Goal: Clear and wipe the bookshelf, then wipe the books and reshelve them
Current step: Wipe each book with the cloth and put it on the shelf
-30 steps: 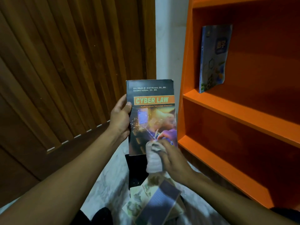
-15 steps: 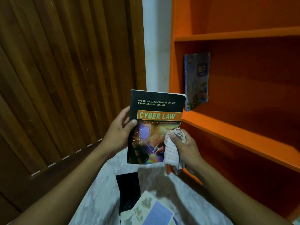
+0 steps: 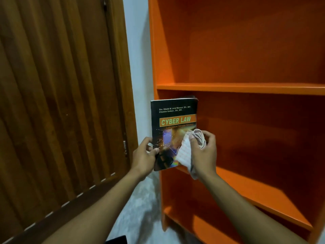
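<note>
From my feed, the subtitle under the title on the book (image 3: 174,120) is too blurred to read. The cloth (image 3: 186,152) hides the cover's lower right corner. A dark object (image 3: 117,240) is cut off by the bottom edge; the orange bookshelf (image 3: 246,88) runs past the right edge.
</note>
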